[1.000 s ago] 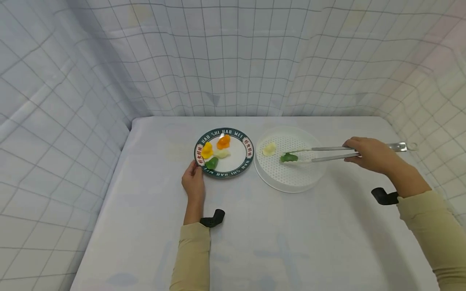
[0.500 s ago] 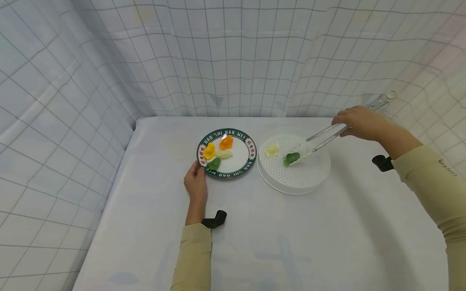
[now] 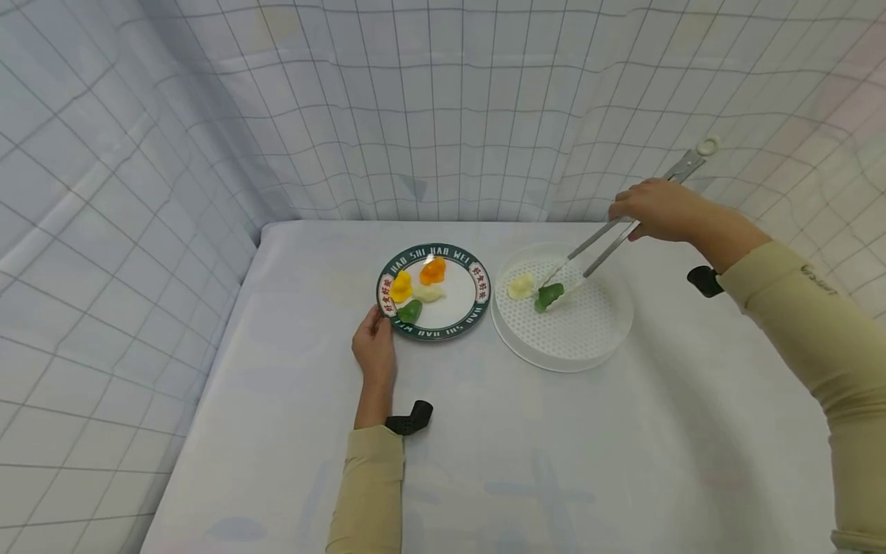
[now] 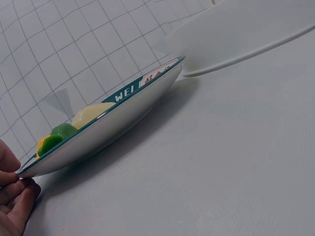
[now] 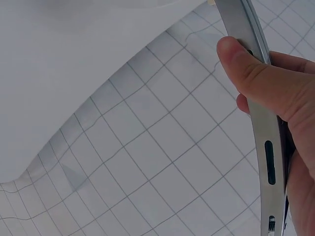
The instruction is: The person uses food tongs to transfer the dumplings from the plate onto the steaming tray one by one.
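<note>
My left hand pinches the near left rim of a plate with a green lettered border; the left wrist view shows thumb above and fingers below. On the plate lie a yellow piece, an orange piece, a pale piece and a green piece, dumpling-like in shape. My right hand grips metal tongs, their tips on either side of a second green dumpling-like piece in the white round steamer tray. Whether the tips press it I cannot tell. A pale yellow piece sits just left of it.
The tray, with its perforated floor, stands close to the plate's right side. A white cloth covers the table. Gridded white curtains hang behind the table and along both sides.
My right hand has moved up and left, swinging the tongs from nearly level to a steep slant. The green piece in the tray has turned and shifted slightly. My left hand keeps its hold on the plate.
</note>
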`<state>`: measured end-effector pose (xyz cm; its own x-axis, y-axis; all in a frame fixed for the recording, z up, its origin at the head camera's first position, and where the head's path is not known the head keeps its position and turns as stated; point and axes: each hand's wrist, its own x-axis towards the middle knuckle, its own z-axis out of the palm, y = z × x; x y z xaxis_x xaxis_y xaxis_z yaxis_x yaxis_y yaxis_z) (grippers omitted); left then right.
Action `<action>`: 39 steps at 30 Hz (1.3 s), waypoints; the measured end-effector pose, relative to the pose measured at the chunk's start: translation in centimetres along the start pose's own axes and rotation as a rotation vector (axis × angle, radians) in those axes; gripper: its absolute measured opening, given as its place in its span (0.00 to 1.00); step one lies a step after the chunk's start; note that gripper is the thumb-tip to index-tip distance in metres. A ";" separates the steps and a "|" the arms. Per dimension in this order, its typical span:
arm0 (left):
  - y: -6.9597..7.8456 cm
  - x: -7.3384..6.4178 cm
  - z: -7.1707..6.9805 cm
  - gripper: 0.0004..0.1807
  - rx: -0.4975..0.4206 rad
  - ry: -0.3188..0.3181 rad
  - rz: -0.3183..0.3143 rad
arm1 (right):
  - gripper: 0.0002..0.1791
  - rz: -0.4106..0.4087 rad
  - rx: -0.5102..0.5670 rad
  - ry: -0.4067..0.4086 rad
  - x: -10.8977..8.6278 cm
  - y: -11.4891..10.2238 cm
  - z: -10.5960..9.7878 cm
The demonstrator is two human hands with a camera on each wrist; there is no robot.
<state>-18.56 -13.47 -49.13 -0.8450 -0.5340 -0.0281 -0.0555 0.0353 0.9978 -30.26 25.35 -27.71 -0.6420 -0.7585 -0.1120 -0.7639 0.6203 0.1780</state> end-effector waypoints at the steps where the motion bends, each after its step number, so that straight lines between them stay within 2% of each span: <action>1: 0.0 0.0 0.0 0.22 0.001 0.000 0.001 | 0.20 0.001 0.000 -0.006 0.1 0.0 -0.1; 11: 0.0 0.0 0.0 0.23 -0.005 -0.013 -0.003 | 0.24 0.052 0.006 -0.080 -0.3 -0.4 -0.7; 19: 0.1 0.2 0.2 0.22 0.007 -0.009 0.013 | 0.24 0.077 0.015 -0.096 -1.4 -0.1 -1.2; 26: 0.1 0.5 0.1 0.22 0.011 0.004 0.011 | 0.26 0.153 0.033 -0.110 -2.7 0.7 -1.5; 33: -0.1 0.7 -0.1 0.22 0.004 0.021 0.008 | 0.27 0.213 0.079 -0.053 -4.4 1.0 -1.6; 39: -0.2 0.7 -0.2 0.22 -0.003 0.027 -0.015 | 0.25 0.303 0.105 0.016 -6.1 -0.3 -0.4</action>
<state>-19.02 -14.04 -49.38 -0.8293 -0.5573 -0.0413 -0.0665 0.0250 0.9975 -26.07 29.71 -26.69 -0.8409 -0.5384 -0.0543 -0.5411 0.8351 0.0990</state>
